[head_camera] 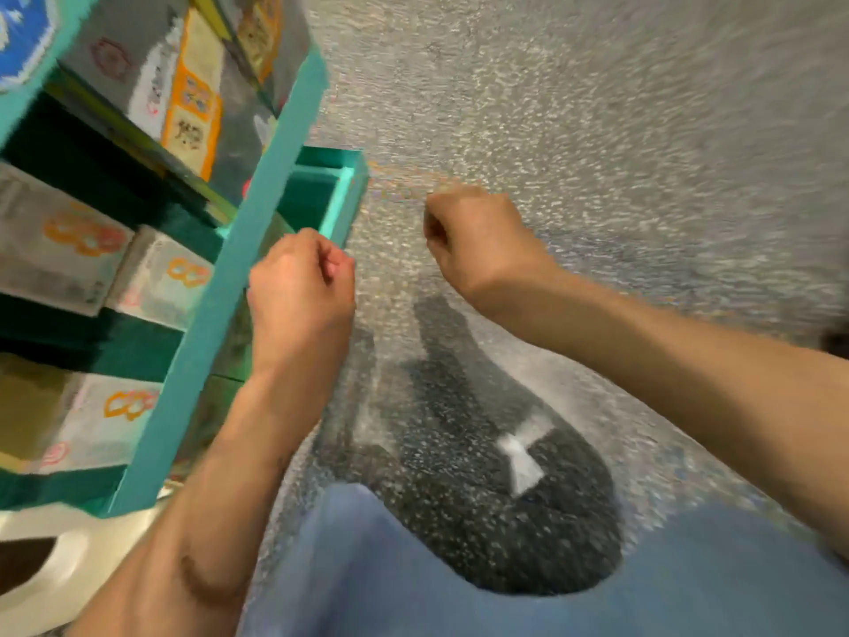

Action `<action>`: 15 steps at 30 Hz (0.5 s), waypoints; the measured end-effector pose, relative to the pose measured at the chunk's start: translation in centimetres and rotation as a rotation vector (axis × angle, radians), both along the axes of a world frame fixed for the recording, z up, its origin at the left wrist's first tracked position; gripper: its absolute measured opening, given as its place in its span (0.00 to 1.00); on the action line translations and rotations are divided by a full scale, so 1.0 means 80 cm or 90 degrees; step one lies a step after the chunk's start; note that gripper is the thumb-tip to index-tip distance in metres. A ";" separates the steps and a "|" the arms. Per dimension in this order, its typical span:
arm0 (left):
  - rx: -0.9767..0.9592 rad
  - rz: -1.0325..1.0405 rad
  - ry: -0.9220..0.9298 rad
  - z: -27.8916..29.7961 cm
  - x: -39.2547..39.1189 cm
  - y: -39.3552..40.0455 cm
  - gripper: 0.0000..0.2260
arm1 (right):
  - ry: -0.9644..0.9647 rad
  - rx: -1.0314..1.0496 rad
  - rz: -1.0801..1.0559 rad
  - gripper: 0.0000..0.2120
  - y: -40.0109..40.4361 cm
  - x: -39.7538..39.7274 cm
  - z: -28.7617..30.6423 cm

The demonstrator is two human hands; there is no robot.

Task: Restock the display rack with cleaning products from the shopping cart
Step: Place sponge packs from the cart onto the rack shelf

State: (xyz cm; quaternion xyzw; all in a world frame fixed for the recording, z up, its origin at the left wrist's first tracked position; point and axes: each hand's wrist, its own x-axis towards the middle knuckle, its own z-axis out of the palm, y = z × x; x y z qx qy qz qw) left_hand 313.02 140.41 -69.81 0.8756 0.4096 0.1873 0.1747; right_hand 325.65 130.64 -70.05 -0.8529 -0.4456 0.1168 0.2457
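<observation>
Both hands are curled into loose fists holding nothing: left hand point(301, 287) just beside the teal display rack point(216, 310), right hand point(473, 236) over the speckled floor point(597, 131). Boxed products point(59, 250) sit on its shelves, left of both hands.

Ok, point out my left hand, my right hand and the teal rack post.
left hand point(301, 287), head view, on the back of the hand
right hand point(473, 241), head view, on the back of the hand
teal rack post point(220, 310), head view, on its front face
</observation>
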 end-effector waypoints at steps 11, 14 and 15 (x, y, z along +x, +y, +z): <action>-0.133 -0.219 0.019 0.372 0.094 -0.148 0.10 | 0.083 -0.110 -0.295 0.07 -0.196 0.024 0.384; -0.175 -0.298 -0.008 0.478 0.110 -0.193 0.07 | 0.094 -0.109 -0.379 0.06 -0.239 0.009 0.499; -0.165 -0.346 -0.022 0.512 0.114 -0.208 0.06 | 0.093 -0.097 -0.409 0.06 -0.254 0.002 0.536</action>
